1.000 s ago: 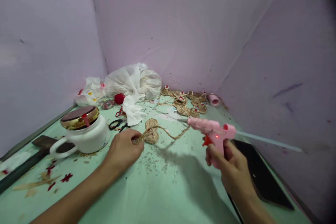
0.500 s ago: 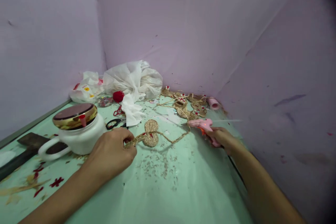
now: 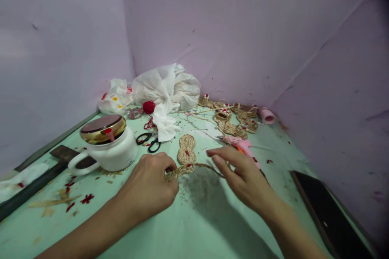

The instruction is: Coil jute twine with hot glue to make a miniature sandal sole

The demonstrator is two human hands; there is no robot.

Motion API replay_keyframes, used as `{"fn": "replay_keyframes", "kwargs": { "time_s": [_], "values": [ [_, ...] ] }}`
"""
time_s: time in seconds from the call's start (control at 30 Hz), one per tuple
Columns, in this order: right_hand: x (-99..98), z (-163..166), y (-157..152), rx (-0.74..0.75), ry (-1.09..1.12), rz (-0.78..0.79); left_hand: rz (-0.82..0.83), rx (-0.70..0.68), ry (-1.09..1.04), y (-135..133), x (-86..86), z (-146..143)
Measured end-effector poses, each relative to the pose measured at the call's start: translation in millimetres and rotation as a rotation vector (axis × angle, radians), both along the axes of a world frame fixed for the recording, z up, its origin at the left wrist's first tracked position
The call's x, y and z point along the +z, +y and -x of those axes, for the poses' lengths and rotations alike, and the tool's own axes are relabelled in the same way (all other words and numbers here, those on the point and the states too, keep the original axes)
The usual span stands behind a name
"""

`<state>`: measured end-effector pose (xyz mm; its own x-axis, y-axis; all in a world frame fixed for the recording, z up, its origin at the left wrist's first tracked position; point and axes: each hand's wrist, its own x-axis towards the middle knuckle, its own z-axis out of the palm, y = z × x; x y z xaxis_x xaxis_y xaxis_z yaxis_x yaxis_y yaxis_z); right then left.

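My left hand (image 3: 150, 188) is closed in a pinch on the end of a jute rope (image 3: 182, 170). The rope leads to a coiled jute figure-eight piece (image 3: 186, 150) lying flat on the green table (image 3: 188, 226). With its fingers stretched out, my right hand (image 3: 240, 174) hovers over the rope just right of the coil and holds nothing. A pink glue gun (image 3: 240, 143) lies on the table just behind my right hand.
A white jar with a gold lid (image 3: 106, 145) stands at the left, black scissors (image 3: 148, 141) behind the coil. White plastic bags (image 3: 167, 87), red yarn (image 3: 148, 107), several finished jute pieces (image 3: 234, 119) and a pink spool (image 3: 267, 115) line the back. A dark phone (image 3: 331, 214) lies at right.
My right hand set the glue gun down on the table, let go and came back open toward the rope. My left hand kept its pinch on the rope.
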<state>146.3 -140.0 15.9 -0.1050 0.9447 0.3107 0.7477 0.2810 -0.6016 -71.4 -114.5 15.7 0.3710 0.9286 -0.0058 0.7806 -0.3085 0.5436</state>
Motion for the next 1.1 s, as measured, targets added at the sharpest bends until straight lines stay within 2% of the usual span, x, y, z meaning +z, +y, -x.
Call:
{"fn": "replay_keyframes", "kwargs": {
  "time_s": [0.07, 0.17, 0.3, 0.43, 0.6, 0.77, 0.93, 1.1],
  "values": [
    [-4.5, 13.1, -4.9, 0.079, -0.026, 0.006, -0.046, -0.008, -0.006, -0.5, -0.5, 0.1],
    [-10.6, 16.2, -5.2, 0.046, -0.062, 0.041, -0.157, -0.045, 0.003, -0.4, -2.6, 0.2],
    [-15.1, 12.5, -5.3, 0.012, 0.003, 0.047, -0.270, -0.083, 0.019, -1.7, -8.3, -0.5],
    [-19.9, 18.7, -12.8, -0.004, 0.032, -0.055, -0.352, -0.062, 0.006, -4.6, -14.1, -2.4],
    [-26.1, 33.3, -22.7, -0.075, -0.036, -0.253, -0.418, -0.033, 0.021, -9.5, -18.9, -6.9],
    [-25.8, 37.8, -26.0, -0.120, 0.017, -0.267, -0.505, -0.063, 0.042, -13.8, -21.7, -8.8],
    [-26.4, 42.7, -29.6, -0.111, 0.036, -0.247, -0.473, -0.041, 0.058, -16.9, -21.2, -10.6],
    [-36.8, 53.3, -34.4, -0.109, 0.129, -0.310, -0.317, 0.066, 0.033, -18.3, -16.5, -17.0]
  ]
}}
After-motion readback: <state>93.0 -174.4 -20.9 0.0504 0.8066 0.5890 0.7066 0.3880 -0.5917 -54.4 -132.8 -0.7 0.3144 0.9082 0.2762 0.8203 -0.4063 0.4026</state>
